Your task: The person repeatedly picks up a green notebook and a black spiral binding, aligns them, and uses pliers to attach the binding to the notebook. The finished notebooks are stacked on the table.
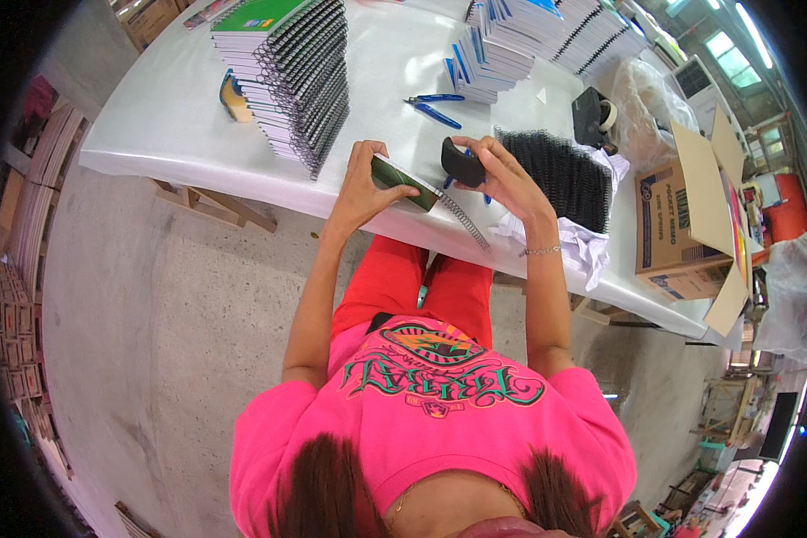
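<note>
My left hand [368,186] grips a small notebook [402,186] with a dark green cover, thumb on the cover and fingers behind it. From the notebook's right end a thin spiral wire [464,220] trails down past the table edge. Just beside it, my right hand [509,175] is closed around a black, curved, block-like object [462,163], whose kind I cannot make out. Blue bits show under that hand; whether it holds them is hidden. A blue-handled pair of cutting pliers [436,108] lies on the table beyond my hands.
A tall stack of spiral notebooks [287,90] stands at the left, with more notebooks [502,49] at the back. Right of my hands, a pile of black spiral coils [560,179] rests on white paper [587,247]. Beyond are a tape dispenser [592,117] and an open cardboard box [681,224].
</note>
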`<state>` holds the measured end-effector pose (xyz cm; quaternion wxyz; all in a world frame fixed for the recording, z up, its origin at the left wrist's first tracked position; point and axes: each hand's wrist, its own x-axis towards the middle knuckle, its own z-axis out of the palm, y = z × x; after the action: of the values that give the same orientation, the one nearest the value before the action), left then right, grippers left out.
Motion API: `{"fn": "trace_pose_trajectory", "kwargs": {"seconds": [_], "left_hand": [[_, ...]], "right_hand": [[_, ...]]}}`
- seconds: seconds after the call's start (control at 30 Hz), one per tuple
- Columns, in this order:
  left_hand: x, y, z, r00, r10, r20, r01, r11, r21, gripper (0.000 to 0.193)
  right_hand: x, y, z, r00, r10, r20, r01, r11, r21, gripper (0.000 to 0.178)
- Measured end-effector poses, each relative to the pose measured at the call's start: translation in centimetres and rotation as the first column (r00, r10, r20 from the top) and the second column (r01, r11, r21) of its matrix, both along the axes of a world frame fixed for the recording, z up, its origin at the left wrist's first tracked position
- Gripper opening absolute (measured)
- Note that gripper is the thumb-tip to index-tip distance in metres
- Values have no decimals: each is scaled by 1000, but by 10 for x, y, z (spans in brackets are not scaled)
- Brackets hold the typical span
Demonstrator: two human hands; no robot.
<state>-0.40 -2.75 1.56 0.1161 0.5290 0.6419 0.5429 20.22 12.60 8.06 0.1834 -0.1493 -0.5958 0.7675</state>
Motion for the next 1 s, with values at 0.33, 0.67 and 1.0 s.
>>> {"fn": "trace_pose_trajectory", "kwargs": {"seconds": [0.33, 0.67, 1.0], "left_hand": [[15, 13, -3, 995, -102, 4, 102, 995, -12, 75], [20, 13, -3, 996, -85, -9, 85, 996, 5, 75], [30, 8, 18, 999, -36, 21, 34, 998, 52, 71]], "right_hand": [[26, -8, -26, 990, 128, -56, -131, 989, -65, 29], [44, -15, -27, 968, 74, 241, -126, 970, 209, 36], [52, -19, -34, 992, 124, 40, -121, 991, -62, 56]]}}
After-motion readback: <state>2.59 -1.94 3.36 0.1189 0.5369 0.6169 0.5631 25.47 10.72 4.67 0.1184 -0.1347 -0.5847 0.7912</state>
